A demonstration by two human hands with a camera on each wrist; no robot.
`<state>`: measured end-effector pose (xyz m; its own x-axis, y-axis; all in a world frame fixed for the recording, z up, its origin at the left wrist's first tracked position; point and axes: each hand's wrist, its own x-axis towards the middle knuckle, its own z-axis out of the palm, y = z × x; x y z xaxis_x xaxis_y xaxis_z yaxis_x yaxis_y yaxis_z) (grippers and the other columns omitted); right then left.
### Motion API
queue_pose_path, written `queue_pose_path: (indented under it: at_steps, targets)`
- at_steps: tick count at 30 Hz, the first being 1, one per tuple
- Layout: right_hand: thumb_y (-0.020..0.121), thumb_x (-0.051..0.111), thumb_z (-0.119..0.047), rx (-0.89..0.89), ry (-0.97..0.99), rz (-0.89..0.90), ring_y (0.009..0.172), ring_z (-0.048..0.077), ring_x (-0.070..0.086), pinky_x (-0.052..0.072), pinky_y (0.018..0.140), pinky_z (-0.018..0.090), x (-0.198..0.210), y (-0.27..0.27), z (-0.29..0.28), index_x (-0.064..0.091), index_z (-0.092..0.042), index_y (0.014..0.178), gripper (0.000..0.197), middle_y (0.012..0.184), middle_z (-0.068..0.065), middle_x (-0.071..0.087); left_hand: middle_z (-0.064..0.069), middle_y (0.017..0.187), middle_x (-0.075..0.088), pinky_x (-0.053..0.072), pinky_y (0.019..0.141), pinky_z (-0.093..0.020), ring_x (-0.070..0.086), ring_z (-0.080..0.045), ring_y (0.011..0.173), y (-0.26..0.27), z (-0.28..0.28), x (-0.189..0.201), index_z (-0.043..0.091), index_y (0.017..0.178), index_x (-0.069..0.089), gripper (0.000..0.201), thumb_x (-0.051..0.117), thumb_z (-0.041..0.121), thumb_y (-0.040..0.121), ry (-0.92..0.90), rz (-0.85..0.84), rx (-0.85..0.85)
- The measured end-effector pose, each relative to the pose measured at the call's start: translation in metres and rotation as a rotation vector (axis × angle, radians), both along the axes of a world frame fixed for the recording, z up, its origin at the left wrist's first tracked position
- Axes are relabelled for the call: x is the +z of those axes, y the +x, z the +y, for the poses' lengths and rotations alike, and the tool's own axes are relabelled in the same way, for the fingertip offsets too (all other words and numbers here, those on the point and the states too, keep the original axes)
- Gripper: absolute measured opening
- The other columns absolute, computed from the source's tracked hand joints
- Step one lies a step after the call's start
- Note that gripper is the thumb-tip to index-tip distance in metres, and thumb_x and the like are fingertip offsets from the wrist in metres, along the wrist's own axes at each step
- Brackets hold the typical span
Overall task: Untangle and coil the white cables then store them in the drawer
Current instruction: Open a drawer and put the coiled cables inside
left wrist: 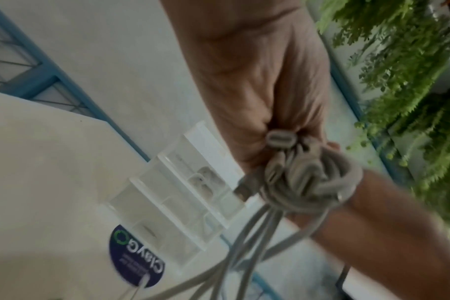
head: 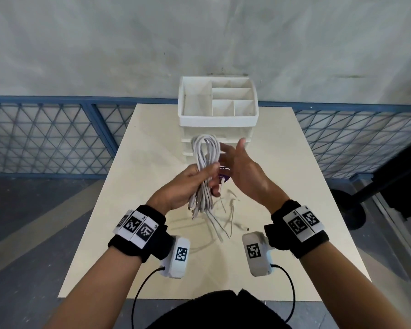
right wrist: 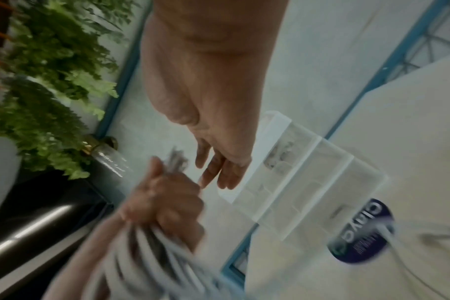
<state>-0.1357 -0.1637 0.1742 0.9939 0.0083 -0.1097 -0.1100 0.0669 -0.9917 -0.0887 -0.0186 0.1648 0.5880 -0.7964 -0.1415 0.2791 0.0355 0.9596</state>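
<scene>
Bundle: the looped bundle of thin white cables [head: 205, 162] is upright above the pale square table [head: 294, 186], loop end up, plug ends down.
Left hand [head: 188, 184]: fingers curled round the bundle's middle.
Right hand [head: 242, 169]: fingers straight, holding nothing, just right of the loops.
Drawer: the white plastic drawer organiser [head: 217, 119] stands directly behind the bundle; its drawers look closed, so the free right hand is better placed to open one.

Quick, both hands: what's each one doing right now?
Left hand: gripping the bundle of white cables.
Right hand: open, fingers straight, beside the bundle, holding nothing.
</scene>
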Motion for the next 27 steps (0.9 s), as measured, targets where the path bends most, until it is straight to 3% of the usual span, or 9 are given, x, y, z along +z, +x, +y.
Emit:
queue_pose_path:
  at_steps: [3, 5, 7, 10, 13, 17, 21, 24, 27]
  targets:
    - [0.098, -0.003, -0.045, 0.064, -0.125, 0.032, 0.067, -0.008, 0.062, 0.042, 0.081, 0.02, -0.022, -0.011, 0.022, 0.056, -0.028, 0.102, 0.061, 0.061, -0.023, 0.067, -0.001, 0.069, 0.071, 0.06, 0.069, -0.038, 0.072, -0.021, 0.072, 0.012, -0.002, 0.012, 0.01, 0.071, 0.048, 0.031, 0.041, 0.027, 0.096, -0.128, 0.048, 0.151]
    - [0.095, 0.001, -0.056, 0.139, -0.257, 0.081, 0.083, 0.008, 0.067, 0.041, 0.096, 0.019, -0.032, -0.02, 0.032, 0.065, -0.027, 0.089, 0.07, 0.068, -0.01, 0.072, -0.004, 0.072, 0.073, 0.059, 0.072, -0.044, 0.073, -0.022, 0.077, 0.02, 0.0, 0.02, 0.01, 0.07, 0.049, 0.032, 0.042, 0.028, 0.096, -0.148, 0.001, 0.205]
    - [0.095, 0.007, -0.056, 0.193, -0.314, 0.078, 0.071, 0.018, 0.063, 0.045, 0.087, 0.023, -0.041, -0.024, 0.03, 0.065, -0.018, 0.083, 0.071, 0.06, -0.001, 0.061, 0.003, 0.057, 0.063, 0.059, 0.068, -0.044, 0.067, -0.014, 0.057, 0.029, 0.006, 0.022, 0.011, 0.068, 0.05, 0.035, 0.041, 0.026, 0.098, -0.136, -0.053, 0.309]
    - [0.099, 0.031, -0.041, 0.233, -0.398, 0.043, 0.052, 0.008, 0.046, 0.048, 0.073, 0.036, -0.046, -0.024, 0.017, 0.055, -0.014, 0.078, 0.041, 0.058, -0.006, 0.041, 0.007, 0.043, 0.043, 0.055, 0.052, -0.033, 0.05, -0.008, 0.038, 0.042, 0.02, 0.018, 0.014, 0.062, 0.045, 0.04, 0.041, 0.029, 0.099, -0.031, -0.24, 0.491]
    - [0.097, 0.041, -0.034, 0.312, -0.684, -0.008, 0.055, 0.005, 0.043, 0.046, 0.06, 0.023, -0.046, -0.02, 0.005, 0.052, -0.02, 0.084, 0.022, 0.066, -0.01, 0.046, 0.004, 0.042, 0.043, 0.044, 0.05, -0.033, 0.051, -0.015, 0.036, 0.042, 0.024, 0.009, 0.011, 0.063, 0.042, 0.042, 0.043, 0.034, 0.098, 0.191, -0.505, 0.574]
    - [0.096, 0.045, -0.032, 0.34, -0.913, -0.04, 0.051, 0.007, 0.043, 0.034, 0.056, 0.021, -0.039, -0.021, -0.012, 0.047, -0.025, 0.091, 0.009, 0.062, -0.01, 0.048, 0.003, 0.038, 0.048, 0.042, 0.045, -0.035, 0.05, -0.032, 0.043, 0.047, 0.03, -0.002, 0.014, 0.07, 0.04, 0.037, 0.044, 0.04, 0.096, 0.306, -0.545, 0.625]
    - [0.097, 0.043, -0.03, 0.242, -0.977, -0.122, 0.054, 0.004, 0.047, 0.033, 0.06, 0.024, -0.025, -0.02, -0.018, 0.047, -0.031, 0.081, 0.016, 0.061, -0.019, 0.055, -0.001, 0.049, 0.046, 0.039, 0.039, -0.02, 0.048, -0.01, 0.033, 0.045, 0.029, -0.011, 0.016, 0.07, 0.04, 0.033, 0.045, 0.036, 0.097, 0.368, -0.557, 0.544]
    - [0.098, 0.043, -0.022, 0.167, -0.847, -0.178, 0.054, 0.004, 0.044, 0.034, 0.057, 0.015, -0.008, -0.011, -0.019, 0.048, -0.021, 0.078, 0.021, 0.057, -0.016, 0.052, 0.0, 0.056, 0.041, 0.038, 0.038, -0.02, 0.045, -0.009, 0.034, 0.03, 0.014, -0.02, 0.018, 0.07, 0.039, 0.031, 0.046, 0.032, 0.096, 0.296, -0.518, 0.366]
    - [0.097, 0.044, -0.02, 0.138, -0.784, -0.187, 0.062, 0.006, 0.047, 0.038, 0.062, 0.015, 0.0, -0.005, -0.018, 0.052, -0.014, 0.078, 0.022, 0.068, -0.01, 0.055, 0.003, 0.053, 0.042, 0.04, 0.037, -0.022, 0.045, -0.009, 0.035, 0.014, 0.001, -0.023, 0.016, 0.068, 0.045, 0.035, 0.04, 0.037, 0.096, 0.254, -0.429, 0.249]
